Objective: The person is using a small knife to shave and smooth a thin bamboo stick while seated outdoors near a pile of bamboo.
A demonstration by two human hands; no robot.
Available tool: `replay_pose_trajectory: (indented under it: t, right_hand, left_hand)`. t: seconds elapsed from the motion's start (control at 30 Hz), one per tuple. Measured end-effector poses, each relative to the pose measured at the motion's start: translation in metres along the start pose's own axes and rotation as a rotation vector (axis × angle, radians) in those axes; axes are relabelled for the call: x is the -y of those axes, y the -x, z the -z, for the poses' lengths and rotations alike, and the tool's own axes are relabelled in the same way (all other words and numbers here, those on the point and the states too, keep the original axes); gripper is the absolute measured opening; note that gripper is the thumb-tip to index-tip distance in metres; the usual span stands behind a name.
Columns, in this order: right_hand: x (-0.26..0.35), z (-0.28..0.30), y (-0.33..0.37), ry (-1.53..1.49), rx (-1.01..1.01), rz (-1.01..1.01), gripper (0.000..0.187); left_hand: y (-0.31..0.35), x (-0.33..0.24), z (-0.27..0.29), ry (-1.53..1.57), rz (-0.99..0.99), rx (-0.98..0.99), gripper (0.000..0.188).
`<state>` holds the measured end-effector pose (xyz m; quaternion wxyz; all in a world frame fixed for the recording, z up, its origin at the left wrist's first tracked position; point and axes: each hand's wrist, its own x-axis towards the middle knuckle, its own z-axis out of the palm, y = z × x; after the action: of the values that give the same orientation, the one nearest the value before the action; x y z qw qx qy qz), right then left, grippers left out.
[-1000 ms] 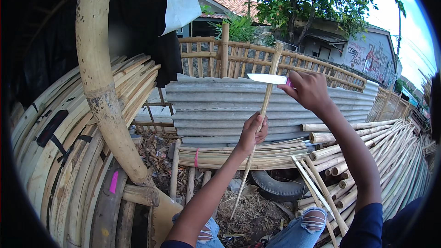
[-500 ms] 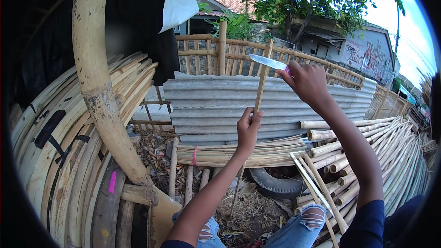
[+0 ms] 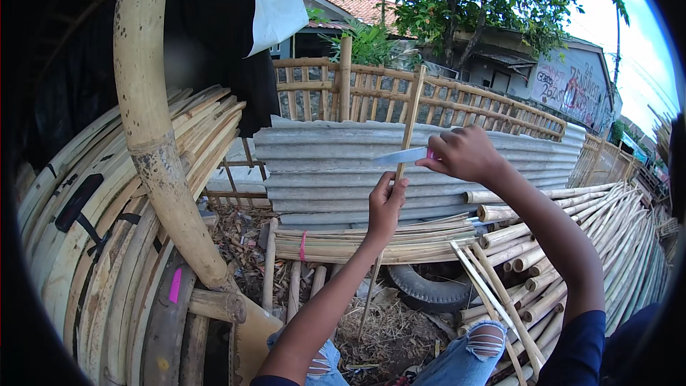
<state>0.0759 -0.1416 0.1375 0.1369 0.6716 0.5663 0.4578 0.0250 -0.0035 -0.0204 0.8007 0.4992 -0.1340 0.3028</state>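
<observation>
My left hand (image 3: 386, 206) is closed around a long, thin bamboo strip (image 3: 412, 114) that stands nearly upright, tilted slightly to the right at its top. The strip's lower end reaches down toward the ground between my knees. In my right hand (image 3: 463, 152) is a knife (image 3: 400, 156) with a pink handle, gripped by the fingers. Its blade points left and crosses the strip just above my left hand. From this view I cannot tell how deeply the edge bites.
A thick bamboo pole (image 3: 152, 129) rises at the left beside stacked split bamboo (image 3: 93, 243). Ahead are a corrugated metal sheet (image 3: 321, 164) and a bundle of strips (image 3: 343, 244). A tyre (image 3: 426, 289) lies below it. Piled bamboo poles (image 3: 572, 243) fill the right.
The knife in my right hand has moved down along the strip, from near its top to just above my left hand. My left hand keeps its hold.
</observation>
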Motion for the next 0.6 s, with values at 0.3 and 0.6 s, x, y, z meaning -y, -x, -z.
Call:
replay_pose_trajectory:
  t: [0.3,0.6]
  right_hand:
    - [-0.028,0.008,-0.020,-0.040,-0.224,-0.455,0.043]
    - [-0.036,0.008,-0.026,0.044,-0.264,-0.436,0.038]
  left_hand:
    - [-0.003,0.000,0.003,-0.013,0.032,0.007,0.022]
    - [-0.008,0.002,0.002,0.034,0.037,0.015,0.022]
